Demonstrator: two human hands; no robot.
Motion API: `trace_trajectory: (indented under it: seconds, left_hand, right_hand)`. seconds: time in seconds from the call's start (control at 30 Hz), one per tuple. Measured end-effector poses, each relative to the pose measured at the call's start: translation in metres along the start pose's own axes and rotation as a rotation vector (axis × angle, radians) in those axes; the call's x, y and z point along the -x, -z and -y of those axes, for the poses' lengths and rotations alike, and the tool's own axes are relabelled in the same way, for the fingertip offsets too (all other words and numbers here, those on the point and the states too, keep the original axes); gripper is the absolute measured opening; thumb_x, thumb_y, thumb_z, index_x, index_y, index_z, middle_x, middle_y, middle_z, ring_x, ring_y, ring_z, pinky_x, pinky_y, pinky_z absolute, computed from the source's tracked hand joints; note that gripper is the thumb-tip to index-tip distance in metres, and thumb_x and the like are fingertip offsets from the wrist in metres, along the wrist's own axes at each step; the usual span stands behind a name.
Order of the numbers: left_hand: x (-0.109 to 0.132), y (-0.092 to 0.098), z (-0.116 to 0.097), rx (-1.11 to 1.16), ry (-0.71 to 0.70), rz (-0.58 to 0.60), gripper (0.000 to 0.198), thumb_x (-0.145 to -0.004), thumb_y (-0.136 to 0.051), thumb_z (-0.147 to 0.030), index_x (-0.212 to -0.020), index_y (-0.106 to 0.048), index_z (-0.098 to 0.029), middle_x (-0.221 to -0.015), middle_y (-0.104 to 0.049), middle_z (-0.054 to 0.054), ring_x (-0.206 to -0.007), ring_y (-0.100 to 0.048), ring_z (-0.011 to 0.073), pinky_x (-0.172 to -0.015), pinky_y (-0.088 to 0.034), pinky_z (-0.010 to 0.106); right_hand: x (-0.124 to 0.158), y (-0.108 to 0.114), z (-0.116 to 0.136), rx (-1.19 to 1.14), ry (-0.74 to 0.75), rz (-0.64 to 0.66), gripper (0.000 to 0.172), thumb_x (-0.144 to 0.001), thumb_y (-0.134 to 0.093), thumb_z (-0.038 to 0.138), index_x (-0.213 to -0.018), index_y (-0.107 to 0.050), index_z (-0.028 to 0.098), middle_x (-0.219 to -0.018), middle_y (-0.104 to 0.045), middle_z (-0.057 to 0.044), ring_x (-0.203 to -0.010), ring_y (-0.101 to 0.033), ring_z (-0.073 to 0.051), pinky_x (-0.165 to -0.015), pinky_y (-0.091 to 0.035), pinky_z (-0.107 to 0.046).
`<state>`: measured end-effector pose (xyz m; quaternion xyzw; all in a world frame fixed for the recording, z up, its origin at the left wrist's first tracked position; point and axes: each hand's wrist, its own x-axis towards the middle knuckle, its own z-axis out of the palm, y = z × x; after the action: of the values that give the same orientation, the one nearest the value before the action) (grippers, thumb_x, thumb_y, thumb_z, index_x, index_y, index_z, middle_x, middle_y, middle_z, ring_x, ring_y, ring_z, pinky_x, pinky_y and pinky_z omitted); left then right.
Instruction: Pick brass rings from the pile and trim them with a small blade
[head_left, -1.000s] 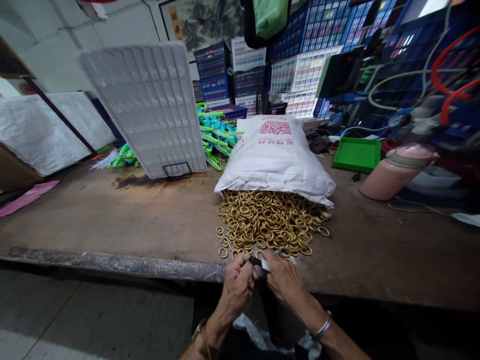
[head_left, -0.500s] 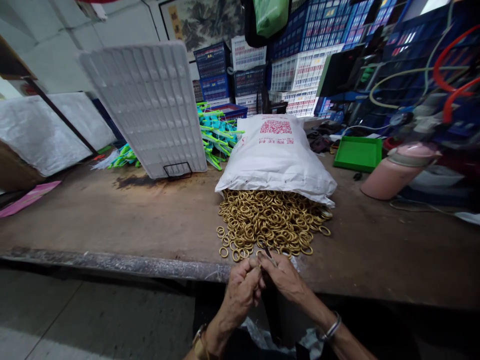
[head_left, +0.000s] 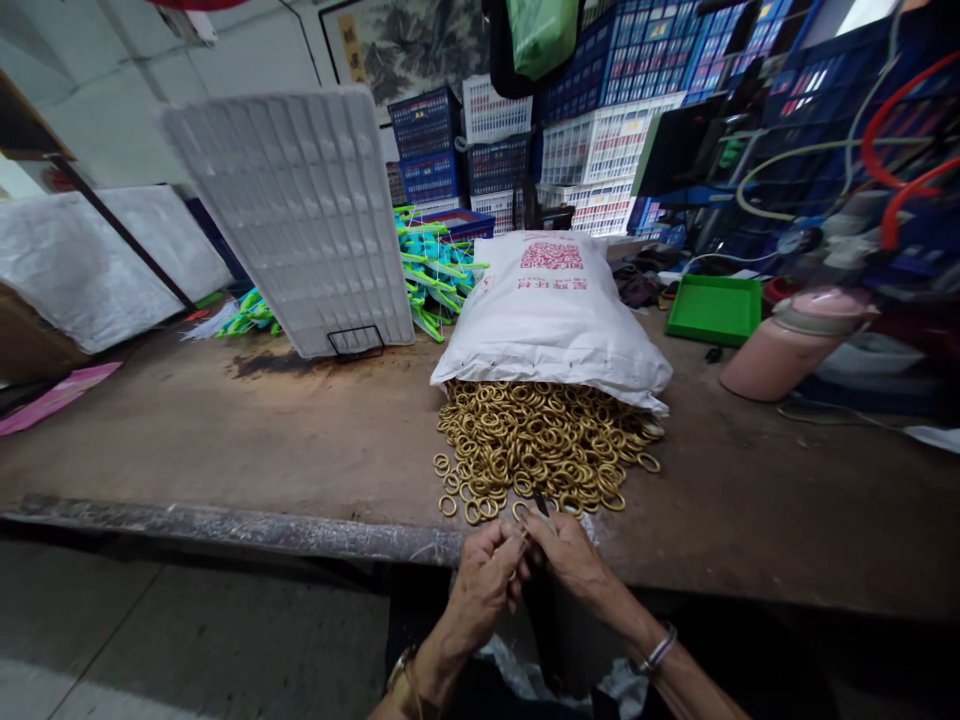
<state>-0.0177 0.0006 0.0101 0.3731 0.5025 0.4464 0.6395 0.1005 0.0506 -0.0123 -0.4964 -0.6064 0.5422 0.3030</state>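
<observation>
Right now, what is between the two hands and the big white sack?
A heap of gold rings, spilled from the white sack and reaching almost to the left hand and right hand, as the head view shows.

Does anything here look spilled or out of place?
Yes: gold rings lie spilled from the open white sack across the table, almost to its near edge. A dark stain marks the wood by the white tray.

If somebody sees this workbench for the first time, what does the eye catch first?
A heap of golden rings spills from the white sack at the middle of the table. At the near edge, the left hand and right hand meet on a small dark piece. A white grid tray leans at the back left.
</observation>
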Motion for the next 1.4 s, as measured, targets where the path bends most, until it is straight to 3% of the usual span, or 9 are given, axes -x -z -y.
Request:
trace_trajectory:
  seconds: [0.2,0.47,0.57,0.7,0.83,1.0,1.23,1.4]
  left_hand:
    - [-0.001,0.004,0.005,0.090,0.016,0.003,0.036,-0.072,-0.052,-0.051,-0.070,-0.049,-0.015,-0.053,-0.044,-0.005,-0.036,-0.033,0.0018,-0.033,-0.023,0.014]
    - [0.006,0.013,-0.002,0.244,0.061,0.053,0.032,-0.071,-0.057,-0.044,-0.076,-0.048,-0.014,-0.059,-0.050,-0.002,-0.040,-0.040,0.0029,-0.033,-0.026,0.014]
    - [0.007,0.015,0.000,0.273,0.073,0.046,0.032,-0.071,-0.057,-0.044,-0.077,-0.048,-0.014,-0.059,-0.050,-0.002,-0.040,-0.040,0.0032,-0.033,-0.026,0.013]
    - [0.005,0.014,0.002,0.273,0.074,0.006,0.033,-0.071,-0.056,-0.046,-0.075,-0.047,-0.015,-0.058,-0.049,-0.003,-0.039,-0.038,0.0027,-0.032,-0.024,0.013]
    - [0.003,0.013,0.003,0.217,0.036,-0.034,0.033,-0.072,-0.055,-0.047,-0.071,-0.047,-0.015,-0.055,-0.046,-0.005,-0.037,-0.035,0.0023,-0.032,-0.024,0.013]
    - [0.002,0.014,0.007,0.116,-0.060,-0.012,0.032,-0.076,-0.051,-0.046,-0.067,-0.047,-0.016,-0.051,-0.043,-0.006,-0.035,-0.032,0.0025,-0.032,-0.025,0.014]
    - [0.004,0.015,0.011,0.061,-0.089,-0.010,0.029,-0.078,-0.050,-0.043,-0.068,-0.046,-0.015,-0.054,-0.045,-0.004,-0.036,-0.034,0.0025,-0.033,-0.028,0.014]
    - [0.009,0.012,0.002,0.083,-0.061,-0.010,0.030,-0.075,-0.053,-0.044,-0.070,-0.047,-0.015,-0.056,-0.046,-0.004,-0.037,-0.035,0.0024,-0.032,-0.028,0.013]
  right_hand:
    - [-0.003,-0.002,-0.005,0.021,0.006,0.017,0.041,-0.078,-0.034,0.049,-0.051,-0.044,0.019,-0.044,-0.044,0.004,-0.044,-0.040,-0.010,-0.045,-0.033,-0.023]
    - [-0.017,0.013,-0.004,0.222,0.127,-0.236,0.031,-0.073,-0.038,0.045,-0.053,-0.042,0.021,-0.047,-0.041,0.004,-0.047,-0.038,-0.010,-0.047,-0.031,-0.023]
    - [-0.023,0.016,-0.009,0.306,0.160,-0.268,0.028,-0.073,-0.038,0.042,-0.059,-0.047,0.020,-0.050,-0.043,0.004,-0.049,-0.040,-0.011,-0.049,-0.033,-0.023]
    - [-0.017,0.012,-0.010,0.348,0.192,-0.214,0.028,-0.077,-0.036,0.041,-0.062,-0.048,0.020,-0.052,-0.046,0.003,-0.050,-0.042,-0.011,-0.050,-0.034,-0.022]
    - [-0.001,0.004,-0.006,0.443,0.279,-0.071,0.022,-0.079,-0.035,0.030,-0.065,-0.047,0.020,-0.057,-0.051,0.002,-0.054,-0.045,-0.011,-0.052,-0.034,-0.021]
    - [0.009,-0.001,-0.001,0.519,0.326,0.110,0.015,-0.069,-0.036,0.010,-0.070,-0.046,0.021,-0.062,-0.056,0.001,-0.058,-0.050,-0.012,-0.055,-0.034,-0.021]
    - [0.008,-0.001,0.003,0.578,0.287,0.158,0.019,-0.065,-0.034,0.007,-0.070,-0.046,0.020,-0.064,-0.058,0.000,-0.061,-0.054,-0.013,-0.057,-0.034,-0.021]
    - [0.003,-0.002,0.000,0.632,0.248,0.100,0.017,-0.066,-0.035,0.009,-0.072,-0.046,0.021,-0.065,-0.057,0.000,-0.061,-0.052,-0.013,-0.055,-0.032,-0.021]
